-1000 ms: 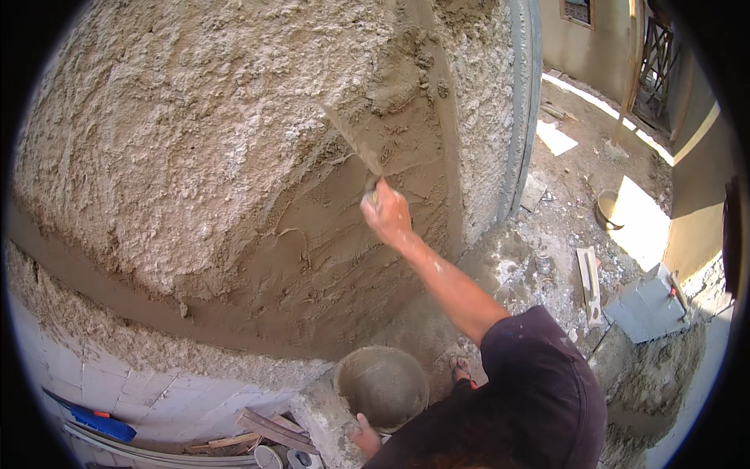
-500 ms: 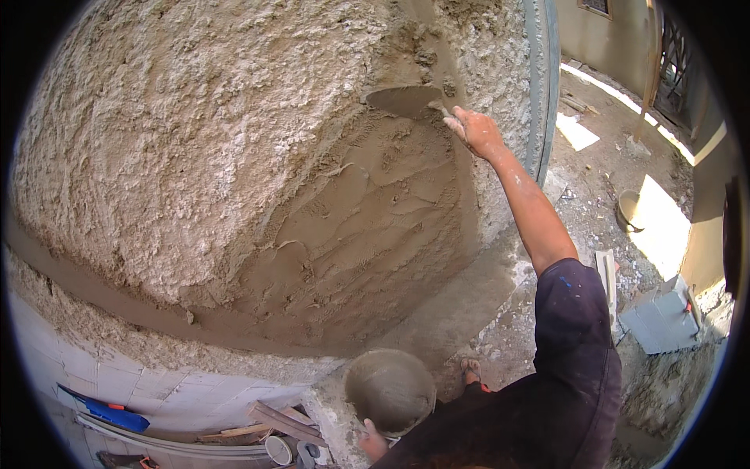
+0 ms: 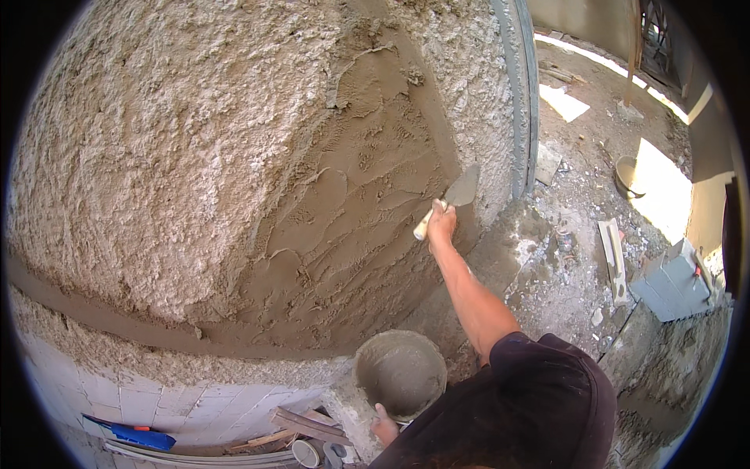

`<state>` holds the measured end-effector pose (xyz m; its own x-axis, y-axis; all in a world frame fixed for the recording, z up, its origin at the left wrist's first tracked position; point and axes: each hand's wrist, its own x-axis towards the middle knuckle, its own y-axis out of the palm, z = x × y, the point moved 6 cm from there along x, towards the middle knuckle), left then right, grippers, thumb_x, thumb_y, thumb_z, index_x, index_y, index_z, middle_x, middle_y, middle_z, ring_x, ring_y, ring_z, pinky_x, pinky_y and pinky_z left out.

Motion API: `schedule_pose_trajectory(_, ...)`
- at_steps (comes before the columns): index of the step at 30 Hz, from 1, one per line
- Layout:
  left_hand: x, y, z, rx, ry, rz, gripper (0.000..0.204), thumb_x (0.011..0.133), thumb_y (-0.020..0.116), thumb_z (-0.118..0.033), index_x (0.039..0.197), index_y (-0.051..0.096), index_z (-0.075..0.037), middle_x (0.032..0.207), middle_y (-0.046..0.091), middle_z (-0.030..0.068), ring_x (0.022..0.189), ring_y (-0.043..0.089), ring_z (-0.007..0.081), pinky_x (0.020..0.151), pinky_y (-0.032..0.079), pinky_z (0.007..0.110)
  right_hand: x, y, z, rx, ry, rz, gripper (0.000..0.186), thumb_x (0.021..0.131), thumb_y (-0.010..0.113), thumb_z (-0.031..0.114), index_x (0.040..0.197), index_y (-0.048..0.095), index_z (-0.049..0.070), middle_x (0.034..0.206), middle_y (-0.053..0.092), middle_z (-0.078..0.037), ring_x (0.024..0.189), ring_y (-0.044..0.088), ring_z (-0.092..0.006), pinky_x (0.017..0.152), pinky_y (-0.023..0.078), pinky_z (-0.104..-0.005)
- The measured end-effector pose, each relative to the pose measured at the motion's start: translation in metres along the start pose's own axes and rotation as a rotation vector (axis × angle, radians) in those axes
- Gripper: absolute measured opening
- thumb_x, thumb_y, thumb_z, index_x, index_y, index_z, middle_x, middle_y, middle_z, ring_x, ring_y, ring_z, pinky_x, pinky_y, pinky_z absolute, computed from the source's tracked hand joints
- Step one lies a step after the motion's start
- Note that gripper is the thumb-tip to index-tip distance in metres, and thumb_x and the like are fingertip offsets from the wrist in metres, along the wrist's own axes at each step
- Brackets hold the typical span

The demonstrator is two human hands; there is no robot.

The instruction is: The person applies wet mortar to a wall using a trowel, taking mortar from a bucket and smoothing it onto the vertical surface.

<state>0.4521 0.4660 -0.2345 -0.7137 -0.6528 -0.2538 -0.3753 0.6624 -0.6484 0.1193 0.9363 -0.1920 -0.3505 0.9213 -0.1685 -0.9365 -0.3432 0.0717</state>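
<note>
Now | right grip (image 3: 443,222) outstretched, holding trowel (image 3: 463,187) | left grip (image 3: 384,427) low by bucket (image 3: 394,338)

Open air runs left from the right hand (image 3: 441,223), a clear sweep along the wall (image 3: 172,156), while the grey strip (image 3: 523,117) edges it beyond the trowel (image 3: 462,187). Down below, the bucket (image 3: 400,338) blocks the space between wall and torso (image 3: 508,414), mouth open above, the left hand (image 3: 384,428) crowding its near-left rim.
</note>
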Motion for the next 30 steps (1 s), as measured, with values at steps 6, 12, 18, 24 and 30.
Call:
schedule_pose_trajectory(6, -0.002, 0.001, -0.01, -0.19, 0.054, -0.053, 0.068, 0.089, 0.063, -0.048, 0.066, 0.052, 0.015, 0.061, 0.055, 0.0167, 0.061, 0.043, 0.0231, 0.062, 0.039, 0.047, 0.02, 0.083, 0.202, 0.882, 0.389, 0.254, 0.022, 0.09, 0.055, 0.006, 0.105, 0.039, 0.006, 0.077, 0.054, -0.011, 0.049, 0.054, -0.0185, 0.036, 0.044, -0.0299)
schedule_pose_trajectory(12, 0.002, -0.004, -0.015, 0.063, 0.055, -0.053, 0.069, 0.09, 0.063, -0.048, 0.065, 0.051, 0.016, 0.058, 0.053, 0.0191, 0.06, 0.042, 0.026, 0.062, 0.037, 0.048, -0.03, 0.116, 0.398, 1.118, 0.39, 0.366, 0.037, 0.094, 0.047, 0.002, 0.125, 0.028, 0.003, 0.104, 0.048, -0.018, 0.069, 0.058, -0.0205, 0.049, 0.051, -0.0315)
schedule_pose_trajectory(18, 0.022, -0.003, 0.01, 0.071, 0.132, -0.107, 0.069, 0.09, 0.062, -0.047, 0.068, 0.053, 0.017, 0.059, 0.056, 0.0235, 0.058, 0.042, 0.0289, 0.062, 0.036, 0.049, -0.079, 0.093, 0.508, 1.532, 0.179, 0.871, 0.031, 0.092, 0.047, 0.007, 0.121, 0.035, 0.006, 0.084, 0.052, -0.011, 0.058, 0.054, -0.0152, 0.047, 0.049, -0.0321)
schedule_pose_trajectory(24, 0.014, -0.011, 0.001, -0.009, 0.143, -0.076, 0.068, 0.09, 0.061, -0.047, 0.068, 0.055, 0.017, 0.059, 0.056, 0.0253, 0.057, 0.042, 0.0311, 0.062, 0.037, 0.049, -0.111, -0.034, 0.443, 1.615, -0.176, 1.112, 0.027, 0.092, 0.047, 0.003, 0.117, 0.038, 0.004, 0.076, 0.05, -0.007, 0.058, 0.055, -0.0132, 0.048, 0.05, -0.0293)
schedule_pose_trajectory(30, 0.002, -0.002, -0.025, 0.023, 0.193, 0.008, 0.067, 0.09, 0.063, -0.044, 0.063, 0.051, 0.015, 0.056, 0.052, 0.0222, 0.058, 0.04, 0.0256, 0.06, 0.037, 0.048, -0.062, -0.074, 0.317, 0.923, -0.607, -0.215, 0.031, 0.091, 0.052, 0.004, 0.118, 0.037, 0.003, 0.077, 0.057, -0.01, 0.057, 0.06, -0.0178, 0.052, 0.051, -0.0311)
